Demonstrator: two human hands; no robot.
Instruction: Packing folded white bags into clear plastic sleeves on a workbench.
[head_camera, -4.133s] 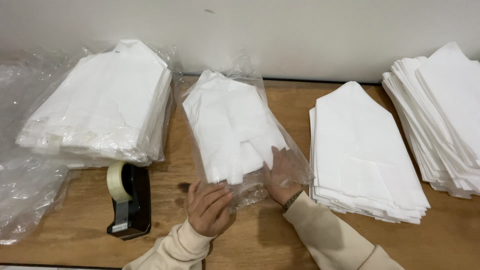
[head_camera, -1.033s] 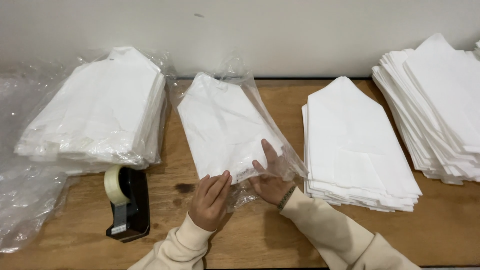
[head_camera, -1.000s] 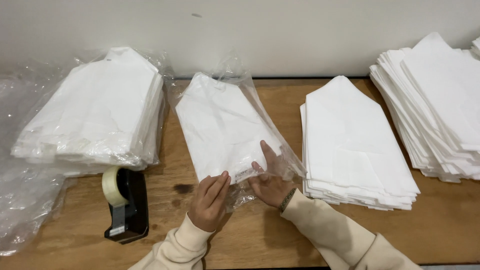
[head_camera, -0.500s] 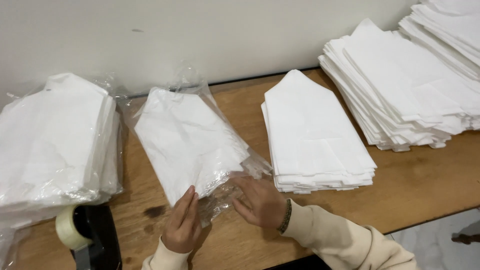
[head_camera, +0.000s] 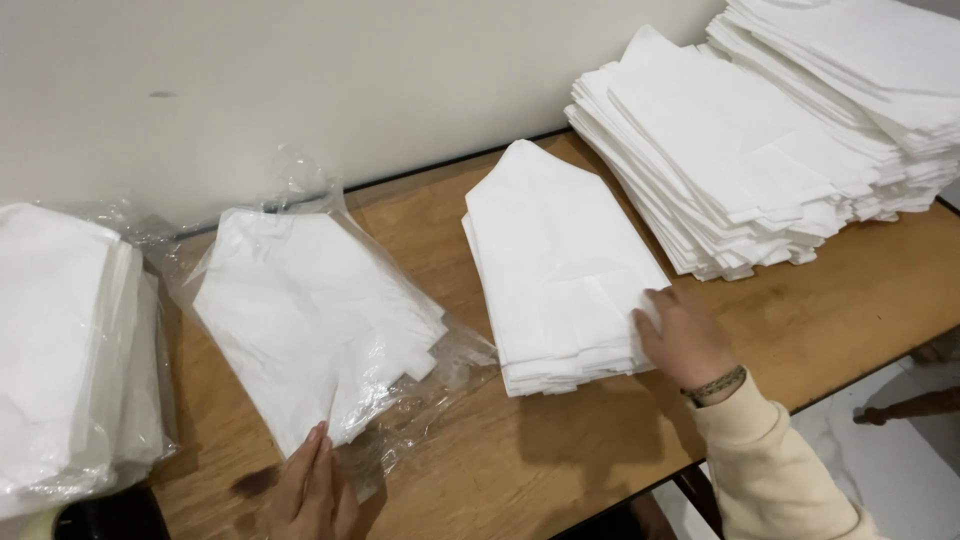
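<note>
A clear plastic bag (head_camera: 440, 385) with folded white cloths (head_camera: 310, 325) inside lies on the wooden table (head_camera: 560, 460). My left hand (head_camera: 310, 490) rests flat at the bag's near edge, fingers together, holding nothing. My right hand (head_camera: 680, 335) has reached to the right and touches the near right corner of a stack of folded white cloths (head_camera: 555, 265) in the middle of the table. Its fingers curl at the stack's edge; a grip on a cloth cannot be made out.
A large pile of folded white cloths (head_camera: 780, 130) fills the far right. Another bagged stack of white cloths (head_camera: 60, 350) sits at the left edge. A black tape dispenser (head_camera: 110, 515) shows at the bottom left. A pale wall (head_camera: 350, 80) runs behind the table.
My right hand left the plastic bag and moved right to the middle stack of cloths. My head turned right, so the tape dispenser and left stack slid toward the frame edge.
</note>
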